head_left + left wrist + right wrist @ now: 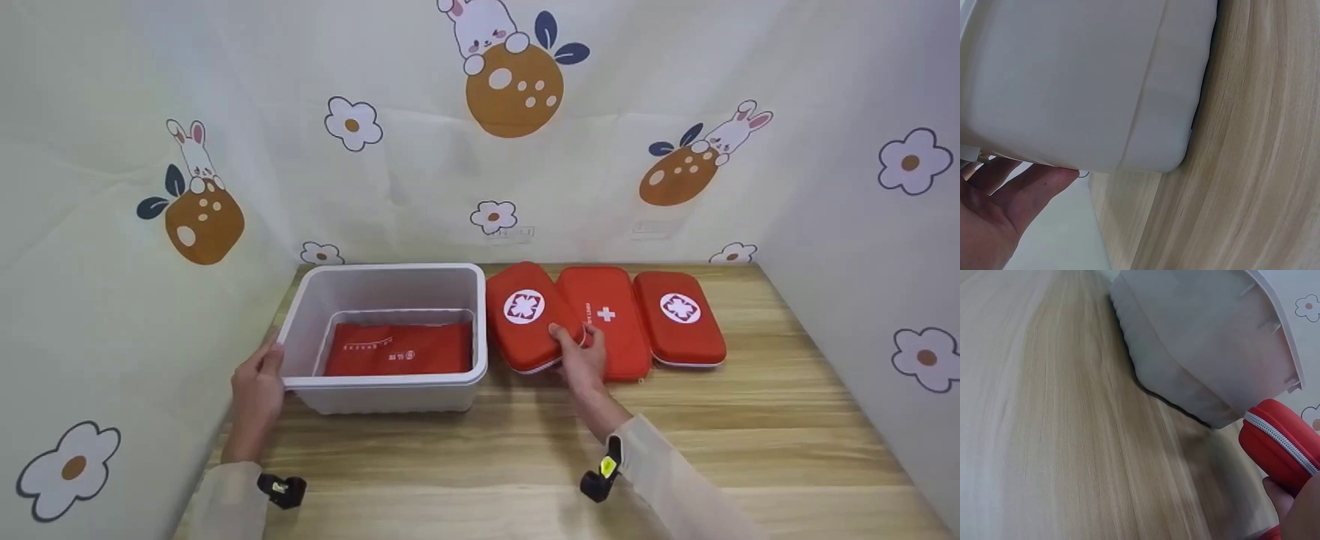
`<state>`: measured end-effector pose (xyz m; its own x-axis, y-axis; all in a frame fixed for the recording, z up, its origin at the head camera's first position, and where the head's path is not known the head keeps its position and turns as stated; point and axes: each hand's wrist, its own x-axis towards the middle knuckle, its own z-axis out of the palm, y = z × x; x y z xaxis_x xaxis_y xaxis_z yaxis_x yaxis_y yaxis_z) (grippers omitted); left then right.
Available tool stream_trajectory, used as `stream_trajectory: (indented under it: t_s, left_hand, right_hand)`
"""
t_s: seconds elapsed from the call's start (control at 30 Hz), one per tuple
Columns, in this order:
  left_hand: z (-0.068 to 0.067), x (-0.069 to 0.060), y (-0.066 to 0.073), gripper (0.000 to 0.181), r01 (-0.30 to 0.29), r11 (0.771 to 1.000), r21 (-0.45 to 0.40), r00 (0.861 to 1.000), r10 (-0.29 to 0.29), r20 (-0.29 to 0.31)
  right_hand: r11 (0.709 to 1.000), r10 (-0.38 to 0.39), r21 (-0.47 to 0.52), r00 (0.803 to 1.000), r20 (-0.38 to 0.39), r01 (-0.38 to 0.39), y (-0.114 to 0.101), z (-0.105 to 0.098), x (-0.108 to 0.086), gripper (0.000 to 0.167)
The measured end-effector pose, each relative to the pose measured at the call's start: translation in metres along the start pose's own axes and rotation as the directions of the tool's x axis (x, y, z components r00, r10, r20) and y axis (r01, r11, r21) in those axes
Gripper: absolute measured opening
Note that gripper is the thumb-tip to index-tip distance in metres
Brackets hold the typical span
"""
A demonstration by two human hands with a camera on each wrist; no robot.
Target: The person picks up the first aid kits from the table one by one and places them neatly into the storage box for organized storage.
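Observation:
A white plastic storage bin point(390, 397) stands on the table, with a flat red case point(375, 361) with white print lying inside it. My left hand point(257, 390) grips the bin's rim at its front left corner; in the left wrist view, the fingers point(1039, 191) lie against the bin's side. Just right of the bin, my right hand point(585, 364) pinches the near end of a red first-aid case point(517, 337) by its edge. That case is tilted and overlaps another red first-aid case point(619, 345) with a white cross. Its white zipper point(1280, 439) shows in the right wrist view.
A third red first-aid case point(688, 341) with a round white emblem lies at the right of the row. The wood-grain table point(480, 480) meets patterned cloth walls point(420, 172) at the back and both sides.

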<state>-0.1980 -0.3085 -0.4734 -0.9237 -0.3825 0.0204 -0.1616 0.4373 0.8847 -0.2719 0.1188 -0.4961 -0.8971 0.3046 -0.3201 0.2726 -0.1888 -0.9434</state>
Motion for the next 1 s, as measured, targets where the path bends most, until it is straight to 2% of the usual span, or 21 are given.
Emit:
stream_trajectory:
  t_s: [0.13, 0.23, 0.37, 0.6, 1.0]
  left_hand:
    - [0.0, -0.001, -0.001, 0.054, -0.008, 1.0, 0.007, 1.0, 0.008, -0.004]
    - [0.0, -0.001, -0.001, 0.051, -0.024, 1.0, 0.017, 0.999, 0.024, -0.024]
    - [0.0, -0.001, 0.0, 0.052, -0.02, 1.0, 0.011, 1.0, 0.02, -0.02]
    - [0.0, 0.0, 0.001, 0.053, -0.008, 1.0, 0.001, 1.0, 0.008, -0.009]
    - [0.0, 0.0, 0.0, 0.055, 0.008, 1.0, -0.012, 1.0, -0.008, -0.002]
  right_hand:
    - [1.0, -0.015, -0.018, 1.0, -0.02, 0.015, -0.003, -0.003, 0.0, 0.075]
    - [0.998, -0.047, -0.032, 0.998, -0.045, 0.046, -0.006, -0.005, 0.0, 0.071]
    - [0.996, -0.09, -0.022, 0.993, -0.073, 0.089, -0.011, -0.006, -0.001, 0.07]
    - [0.995, -0.099, -0.003, 0.993, -0.067, 0.099, -0.024, -0.01, -0.003, 0.074]
    - [0.985, -0.17, 0.03, 0.984, -0.054, 0.172, -0.057, -0.004, -0.007, 0.071]
